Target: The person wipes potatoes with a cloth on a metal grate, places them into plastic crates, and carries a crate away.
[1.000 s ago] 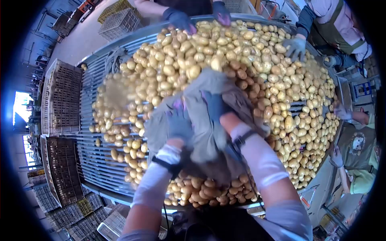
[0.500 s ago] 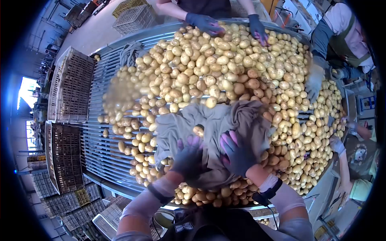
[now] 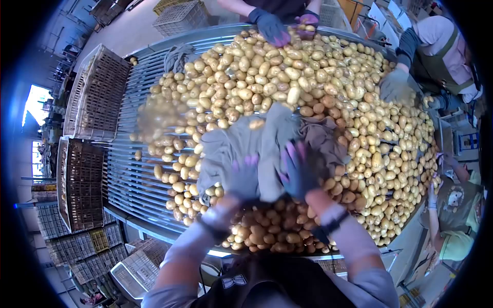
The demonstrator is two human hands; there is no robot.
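A crumpled grey cloth (image 3: 221,146) lies over potatoes (image 3: 267,220) in the middle of the slatted table, its right part browner. On its left half rests my left hand (image 3: 244,177), in a dark glove with purple fingertips, fingers outstretched and slightly blurred. My right hand (image 3: 298,172), gloved alike, lies with fingers spread on the right part of the cloth. Beyond both hands, a single potato (image 3: 257,124) sits on the fabric. What is under the cloth is hidden.
Two plastic crates (image 3: 97,95) (image 3: 84,185) stand along the left end of the metal slats (image 3: 136,195). A second grey cloth (image 3: 178,56) lies at the far left. Across the table are a co-worker's gloved hands (image 3: 269,25); more gloved hands (image 3: 395,84) work at the right.
My hands have pushed forward, bunching the cloth away from me and baring potatoes at its near edge. The co-worker's hands opposite have come closer together.
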